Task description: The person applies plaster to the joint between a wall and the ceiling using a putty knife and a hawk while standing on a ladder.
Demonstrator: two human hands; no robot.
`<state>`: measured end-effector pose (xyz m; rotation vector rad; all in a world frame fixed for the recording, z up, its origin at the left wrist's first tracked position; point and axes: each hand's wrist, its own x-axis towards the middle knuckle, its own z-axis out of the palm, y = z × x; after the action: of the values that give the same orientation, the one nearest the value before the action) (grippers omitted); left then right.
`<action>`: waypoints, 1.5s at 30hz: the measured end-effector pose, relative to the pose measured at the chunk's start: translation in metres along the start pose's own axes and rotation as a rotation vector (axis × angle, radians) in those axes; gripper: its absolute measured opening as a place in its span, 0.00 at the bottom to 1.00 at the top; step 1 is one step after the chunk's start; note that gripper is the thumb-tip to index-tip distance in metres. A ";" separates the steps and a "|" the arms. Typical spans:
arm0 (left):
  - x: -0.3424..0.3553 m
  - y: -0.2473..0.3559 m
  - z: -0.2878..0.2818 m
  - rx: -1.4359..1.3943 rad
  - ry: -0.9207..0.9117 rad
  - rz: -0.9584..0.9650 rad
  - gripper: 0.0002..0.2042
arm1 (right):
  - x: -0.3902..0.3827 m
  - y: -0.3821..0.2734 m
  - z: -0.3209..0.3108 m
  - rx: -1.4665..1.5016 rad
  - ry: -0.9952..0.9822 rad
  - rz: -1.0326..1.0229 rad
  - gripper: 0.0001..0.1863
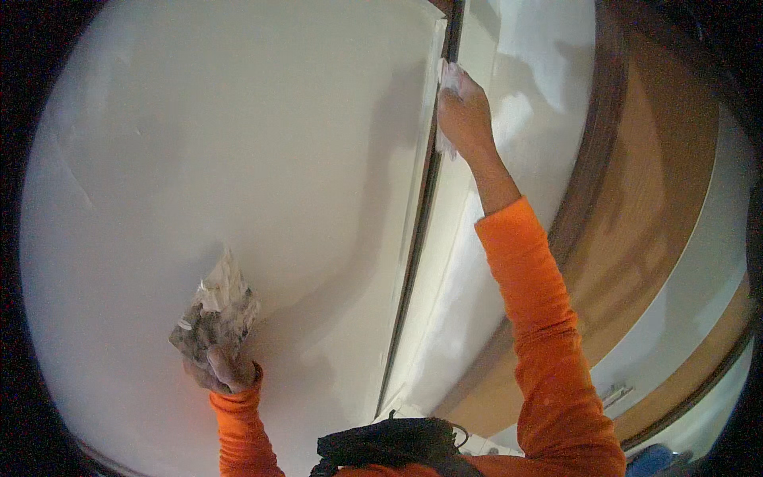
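My left hand (pixel 225 369), at the lower left, is closed round the near edge of a flat grey plate (pixel 199 330). White putty (pixel 225 282) is heaped and smeared over its far part, which comes to a ragged point. Farther up and to the right, my right hand (pixel 463 111) grips a flat, white-smeared blade-like tool (pixel 445 143). That tool lies against the right edge of a large pale wall surface (pixel 278 159), beside a dark narrow gap (pixel 421 222). My fingers hide most of its body.
Right of the gap runs a cream strip (pixel 433 274), then a white surface with shadows (pixel 524 103). Brown bands (pixel 648 199) curve along the right. A black bag-like item (pixel 389 441) hangs before my body. Something blue (pixel 650 459) shows at the lower right.
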<state>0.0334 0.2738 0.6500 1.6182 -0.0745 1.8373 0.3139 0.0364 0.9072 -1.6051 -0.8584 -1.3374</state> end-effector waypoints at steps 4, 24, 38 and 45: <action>-0.001 -0.001 -0.012 0.160 -0.015 0.080 0.24 | 0.030 -0.017 0.023 -0.231 -0.106 -0.181 0.22; -0.018 -0.021 -0.018 0.070 -0.025 -0.035 0.20 | -0.192 0.006 0.054 -0.278 -0.378 0.046 0.29; -0.020 0.004 0.009 -0.117 0.104 -0.150 0.32 | -0.010 0.070 -0.021 -0.605 -0.575 -0.111 0.20; -0.012 0.023 0.015 -0.219 0.047 -0.230 0.33 | 0.112 -0.024 -0.063 -0.730 -0.633 -0.052 0.31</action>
<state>0.0344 0.2437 0.6512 1.3712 -0.0636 1.6292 0.2889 -0.0132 1.0256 -2.6834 -0.8064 -1.2588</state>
